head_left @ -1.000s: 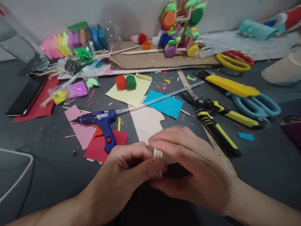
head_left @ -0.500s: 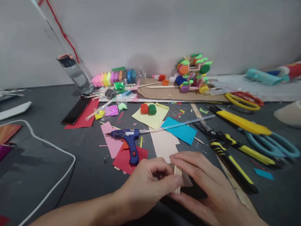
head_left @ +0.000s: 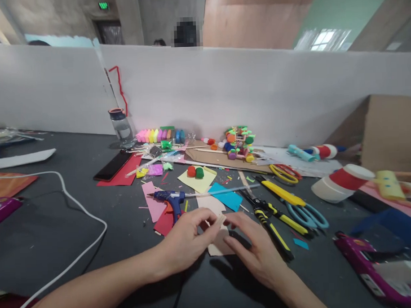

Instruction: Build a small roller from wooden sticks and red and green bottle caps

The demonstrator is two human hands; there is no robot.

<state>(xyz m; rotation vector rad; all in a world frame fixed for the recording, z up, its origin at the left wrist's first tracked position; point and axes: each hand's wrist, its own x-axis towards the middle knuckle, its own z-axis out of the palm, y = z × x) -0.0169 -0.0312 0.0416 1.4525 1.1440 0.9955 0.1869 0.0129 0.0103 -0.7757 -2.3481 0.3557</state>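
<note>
My left hand (head_left: 191, 240) pinches a small bundle of wooden sticks (head_left: 221, 220) between thumb and fingers. Close to its right side is my right hand (head_left: 254, 242), thumb and fingers apart, with a fingertip near the end of the sticks. Beneath the hands lies a pale paper strip (head_left: 217, 249). A blue glue gun (head_left: 173, 199) rests on pink and red paper just beyond my left hand. Red and green clay lumps (head_left: 196, 172) sit on a yellow paper square (head_left: 208, 181). A blue paper piece (head_left: 225, 197) lies beside it.
Pliers (head_left: 272, 230), a yellow cutter (head_left: 283, 192) and blue-handled scissors (head_left: 307, 214) lie to the right, near a red-and-white cup (head_left: 343, 183). A bottle (head_left: 121, 127) and phone (head_left: 112, 166) are at left; a colourful stick model (head_left: 239, 144) stands behind. A white cable (head_left: 81, 205) crosses the left.
The view has tilted up and widened, showing the room beyond the partition. My right hand has drawn away from the sticks, its fingers opening; the bundle now leans.
</note>
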